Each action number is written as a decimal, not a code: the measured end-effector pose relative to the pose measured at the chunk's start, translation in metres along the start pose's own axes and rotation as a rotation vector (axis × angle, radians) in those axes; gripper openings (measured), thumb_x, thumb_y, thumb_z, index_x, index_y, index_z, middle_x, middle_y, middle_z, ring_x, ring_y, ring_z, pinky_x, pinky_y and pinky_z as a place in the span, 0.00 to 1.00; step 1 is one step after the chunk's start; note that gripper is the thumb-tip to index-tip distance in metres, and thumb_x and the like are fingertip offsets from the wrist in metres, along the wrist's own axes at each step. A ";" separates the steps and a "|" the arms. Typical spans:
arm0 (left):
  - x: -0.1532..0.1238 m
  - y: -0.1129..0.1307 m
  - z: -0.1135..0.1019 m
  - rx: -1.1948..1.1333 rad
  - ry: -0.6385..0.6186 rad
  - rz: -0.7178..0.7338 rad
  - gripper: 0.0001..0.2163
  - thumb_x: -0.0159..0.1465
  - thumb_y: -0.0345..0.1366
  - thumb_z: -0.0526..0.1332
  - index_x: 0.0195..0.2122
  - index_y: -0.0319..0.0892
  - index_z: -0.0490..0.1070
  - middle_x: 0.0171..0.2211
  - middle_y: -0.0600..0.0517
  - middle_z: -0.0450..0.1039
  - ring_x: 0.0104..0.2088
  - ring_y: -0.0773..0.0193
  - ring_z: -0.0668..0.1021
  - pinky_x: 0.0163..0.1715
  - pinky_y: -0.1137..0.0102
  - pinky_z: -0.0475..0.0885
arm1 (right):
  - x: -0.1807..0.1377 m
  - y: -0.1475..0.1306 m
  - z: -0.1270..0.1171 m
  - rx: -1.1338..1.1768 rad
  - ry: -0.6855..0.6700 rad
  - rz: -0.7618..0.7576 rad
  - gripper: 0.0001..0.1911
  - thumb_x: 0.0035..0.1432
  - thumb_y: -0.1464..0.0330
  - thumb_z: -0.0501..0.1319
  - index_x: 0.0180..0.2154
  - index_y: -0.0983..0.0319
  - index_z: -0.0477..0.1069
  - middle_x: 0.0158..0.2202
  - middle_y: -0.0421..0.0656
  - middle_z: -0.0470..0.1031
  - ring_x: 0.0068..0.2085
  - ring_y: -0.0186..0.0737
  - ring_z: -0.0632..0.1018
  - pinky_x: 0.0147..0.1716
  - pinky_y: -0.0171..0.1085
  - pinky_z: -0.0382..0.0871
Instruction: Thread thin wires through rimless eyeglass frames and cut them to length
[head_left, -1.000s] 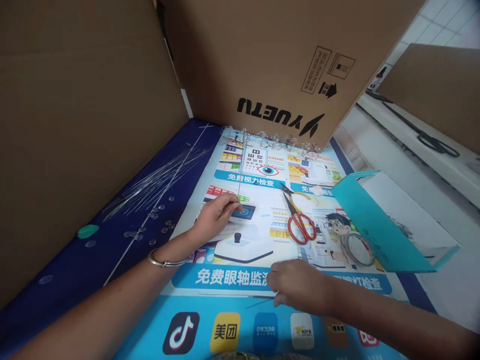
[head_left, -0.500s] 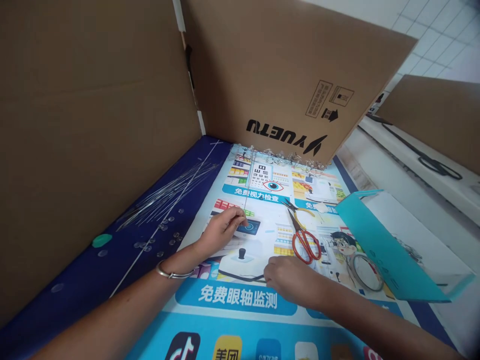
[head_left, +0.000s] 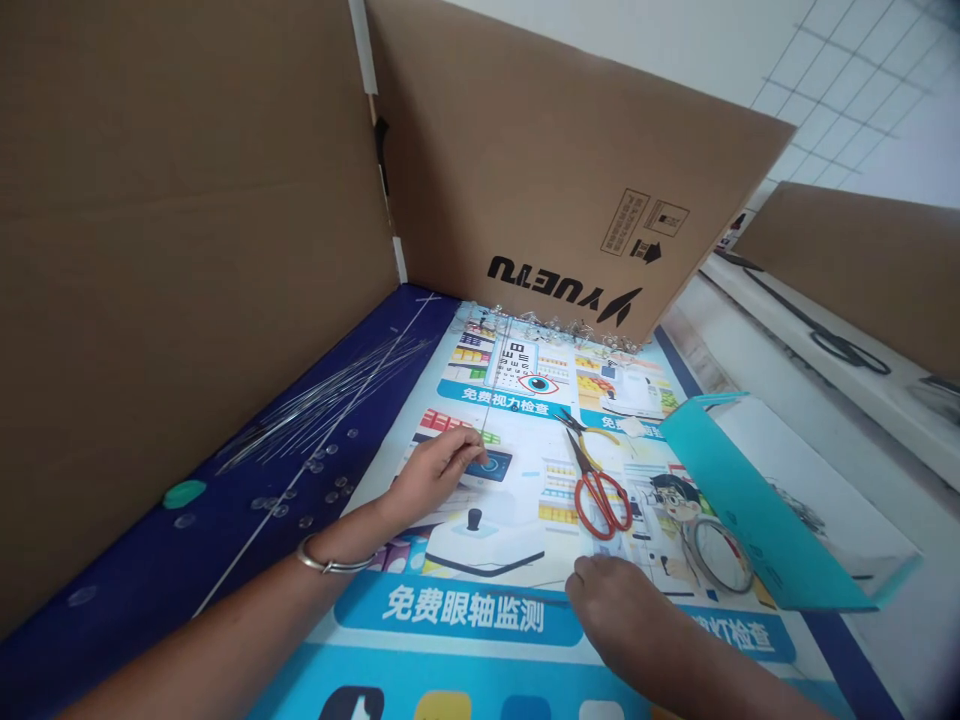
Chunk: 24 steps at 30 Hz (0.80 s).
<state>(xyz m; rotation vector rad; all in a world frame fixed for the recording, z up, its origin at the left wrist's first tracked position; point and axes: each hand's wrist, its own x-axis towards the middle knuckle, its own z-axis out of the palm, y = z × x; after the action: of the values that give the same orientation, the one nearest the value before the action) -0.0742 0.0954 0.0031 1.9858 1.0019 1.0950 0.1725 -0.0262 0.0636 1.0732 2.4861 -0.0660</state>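
Observation:
My left hand point(head_left: 435, 472) rests on the printed poster point(head_left: 480, 610), its fingers pinched on a thin wire point(head_left: 486, 400) that runs away toward the back. A metal bangle sits on that wrist. Lower down, my right hand point(head_left: 619, 605) lies knuckles-up on the poster with the fingers curled under; what they hold is hidden. Red-handled scissors point(head_left: 596, 482) lie just beyond my right hand, next to small yellow-handled pliers point(head_left: 592, 428).
Cardboard walls point(head_left: 180, 250) stand left and behind, one printed YUETU. A bundle of thin wires point(head_left: 322, 395), clear beads point(head_left: 307, 490) and a green cap point(head_left: 184, 492) lie on the blue strip. A teal box point(head_left: 750, 510) and tape roll point(head_left: 721, 552) sit right.
My right hand has moved from the poster's middle to the right and toward me. My left hand stays pinched on the wire. The camera has tilted up a little.

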 end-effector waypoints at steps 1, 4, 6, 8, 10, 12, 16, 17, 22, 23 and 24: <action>0.000 -0.001 0.000 0.001 -0.002 -0.001 0.07 0.66 0.32 0.50 0.35 0.42 0.66 0.31 0.53 0.73 0.31 0.67 0.73 0.33 0.72 0.66 | -0.002 -0.002 0.001 -0.014 0.002 -0.019 0.07 0.50 0.80 0.56 0.32 0.64 0.67 0.29 0.46 0.70 0.29 0.41 0.71 0.23 0.36 0.53; -0.001 -0.003 0.001 0.001 -0.003 -0.007 0.06 0.65 0.32 0.50 0.35 0.42 0.66 0.31 0.53 0.73 0.31 0.67 0.73 0.32 0.72 0.66 | -0.009 -0.006 0.011 -0.040 0.044 -0.067 0.07 0.48 0.79 0.57 0.31 0.64 0.65 0.28 0.46 0.69 0.28 0.41 0.69 0.23 0.36 0.53; -0.001 -0.005 0.001 -0.002 0.000 -0.012 0.06 0.65 0.32 0.50 0.36 0.42 0.66 0.31 0.53 0.73 0.31 0.67 0.73 0.32 0.72 0.66 | -0.014 -0.006 0.020 -0.030 0.071 -0.080 0.07 0.48 0.79 0.57 0.31 0.63 0.63 0.28 0.45 0.68 0.28 0.40 0.69 0.23 0.36 0.52; -0.001 -0.005 0.001 0.000 0.002 -0.018 0.06 0.65 0.32 0.50 0.35 0.42 0.66 0.31 0.53 0.73 0.30 0.67 0.73 0.32 0.72 0.66 | -0.017 -0.005 0.028 -0.011 0.080 -0.077 0.07 0.49 0.79 0.56 0.32 0.63 0.62 0.29 0.45 0.68 0.28 0.40 0.68 0.23 0.36 0.52; -0.001 -0.004 0.001 0.009 0.001 -0.022 0.07 0.65 0.32 0.50 0.35 0.42 0.66 0.31 0.53 0.73 0.30 0.67 0.73 0.32 0.72 0.66 | -0.018 -0.004 0.029 0.008 0.084 -0.071 0.07 0.50 0.79 0.54 0.32 0.63 0.62 0.28 0.44 0.68 0.28 0.39 0.67 0.23 0.36 0.51; -0.001 -0.003 0.000 0.019 -0.002 -0.025 0.07 0.65 0.33 0.50 0.35 0.42 0.66 0.31 0.53 0.73 0.30 0.67 0.73 0.32 0.72 0.66 | -0.018 -0.003 0.025 0.035 0.092 -0.070 0.06 0.52 0.79 0.53 0.32 0.63 0.62 0.28 0.44 0.68 0.27 0.38 0.67 0.23 0.36 0.50; -0.001 -0.002 0.000 0.011 -0.003 -0.024 0.07 0.65 0.33 0.49 0.35 0.42 0.66 0.31 0.52 0.73 0.31 0.66 0.73 0.32 0.71 0.67 | -0.016 -0.001 0.011 0.066 0.103 -0.072 0.07 0.53 0.78 0.51 0.31 0.62 0.62 0.29 0.43 0.68 0.27 0.39 0.66 0.23 0.36 0.48; -0.001 -0.002 0.000 0.006 -0.001 -0.024 0.07 0.65 0.34 0.49 0.35 0.42 0.66 0.31 0.52 0.73 0.31 0.66 0.73 0.33 0.71 0.67 | -0.016 -0.001 0.008 0.063 0.103 -0.071 0.07 0.53 0.79 0.51 0.31 0.62 0.62 0.28 0.43 0.68 0.28 0.39 0.66 0.23 0.36 0.48; 0.000 -0.003 0.001 0.008 -0.004 -0.017 0.07 0.65 0.33 0.49 0.35 0.42 0.66 0.31 0.52 0.73 0.30 0.67 0.73 0.32 0.72 0.67 | -0.020 -0.001 0.005 0.087 0.058 -0.145 0.05 0.53 0.77 0.53 0.32 0.62 0.63 0.30 0.42 0.69 0.28 0.39 0.66 0.23 0.36 0.47; 0.000 -0.003 0.001 0.010 -0.003 -0.013 0.07 0.65 0.33 0.49 0.35 0.42 0.66 0.31 0.52 0.73 0.30 0.67 0.73 0.32 0.72 0.67 | -0.021 -0.001 0.005 0.094 0.049 -0.160 0.05 0.53 0.76 0.53 0.32 0.62 0.63 0.30 0.42 0.69 0.28 0.39 0.66 0.23 0.36 0.47; 0.000 -0.003 0.001 0.011 -0.002 -0.010 0.07 0.65 0.33 0.50 0.34 0.42 0.66 0.31 0.52 0.73 0.31 0.66 0.73 0.33 0.72 0.67 | -0.022 -0.001 0.006 0.099 0.044 -0.168 0.04 0.53 0.76 0.53 0.32 0.61 0.62 0.30 0.42 0.69 0.28 0.39 0.66 0.23 0.36 0.47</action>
<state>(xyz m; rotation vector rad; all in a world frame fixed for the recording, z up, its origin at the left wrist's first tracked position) -0.0743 0.0969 -0.0002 1.9876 1.0179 1.0840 0.1868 -0.0429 0.0670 0.9102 2.6320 -0.2201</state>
